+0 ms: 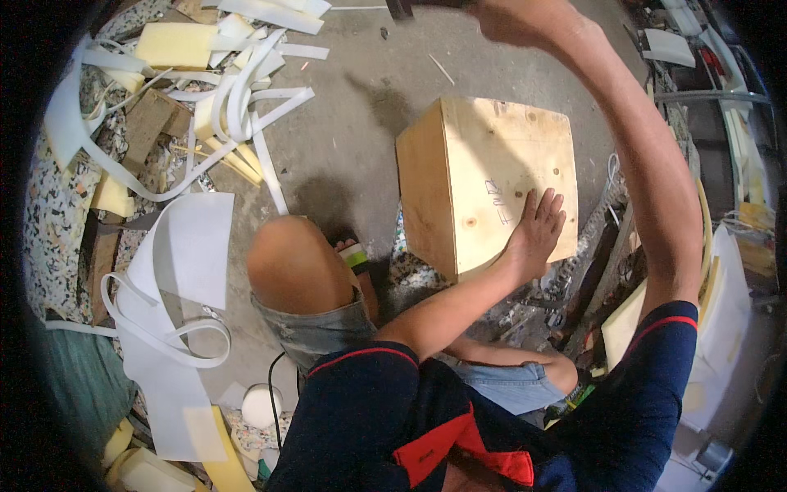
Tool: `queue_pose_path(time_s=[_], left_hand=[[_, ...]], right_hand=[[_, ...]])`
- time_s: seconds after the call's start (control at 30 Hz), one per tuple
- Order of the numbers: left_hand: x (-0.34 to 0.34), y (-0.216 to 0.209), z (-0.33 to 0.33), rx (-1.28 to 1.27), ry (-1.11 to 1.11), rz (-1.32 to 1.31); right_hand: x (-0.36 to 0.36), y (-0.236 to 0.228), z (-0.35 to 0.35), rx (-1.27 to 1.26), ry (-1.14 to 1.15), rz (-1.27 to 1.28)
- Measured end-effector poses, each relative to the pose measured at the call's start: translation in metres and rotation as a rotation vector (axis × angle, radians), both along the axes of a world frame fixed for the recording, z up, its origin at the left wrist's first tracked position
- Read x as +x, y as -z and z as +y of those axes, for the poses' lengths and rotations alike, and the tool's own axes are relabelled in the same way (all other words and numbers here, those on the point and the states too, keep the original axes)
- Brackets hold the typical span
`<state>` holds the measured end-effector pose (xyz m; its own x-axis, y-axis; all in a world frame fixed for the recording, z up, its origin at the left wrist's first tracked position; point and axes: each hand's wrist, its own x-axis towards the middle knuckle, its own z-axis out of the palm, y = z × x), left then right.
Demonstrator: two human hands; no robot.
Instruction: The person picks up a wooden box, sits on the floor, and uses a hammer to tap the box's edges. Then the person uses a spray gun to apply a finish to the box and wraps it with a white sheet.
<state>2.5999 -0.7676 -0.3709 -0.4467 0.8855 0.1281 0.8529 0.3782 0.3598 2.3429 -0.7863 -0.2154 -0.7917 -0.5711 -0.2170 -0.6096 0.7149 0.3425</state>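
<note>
wooden box [508, 172]: one, pale plywood, boxy with straight edges, smooth-faced with several dark knots and some dark handwriting; it sits low, just right of the middle, ahead of the person's knees, two faces in sight
left hand [539, 223]: one, laid flat on the box's broad face, palm down, four fingers stretched out and slightly spread
right hand [525, 25]: one, raised at the upper edge and partly cut off, seemingly closed in a fist round a dark tool
dark tool [402, 8]: one, hard and narrow, mostly out of view; its kind cannot be told
speckled foam under the box's lower left edge [402, 269]: multicoloured chips pressed together, grainy
white strips [238, 94]: several, thin, flexible, looped and tangled in the upper left; one more curls lower down
white sheet [188, 262]: one large, smooth, limp piece at left, with curved edges
yellow foam block [174, 45]: one, soft, roughly rectangular, among smaller offcuts too jumbled to count
green cloth [90, 385]: one, creased, at the lower left
white round thing [262, 406]: one, smooth, near a thin black cord [273, 394]
knees: two bare ones, left [295, 258] and right [561, 375], below frayed denim
floor [352, 90]: grey, matte, scuffed concrete
</note>
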Motion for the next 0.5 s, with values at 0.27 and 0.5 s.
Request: queue_pose_path(time_s=[0.27, 0.5], left_hand=[[0.002, 0.001, -0.004, 0.011, -0.048, 0.039], [0.004, 0.004, 0.001, 0.034, -0.003, 0.014]], right_hand=[[0.009, 0.013, 0.002, 0.118, 0.291, -0.232], [0.0, 0.013, 0.009, 0.115, 0.364, -0.253]])
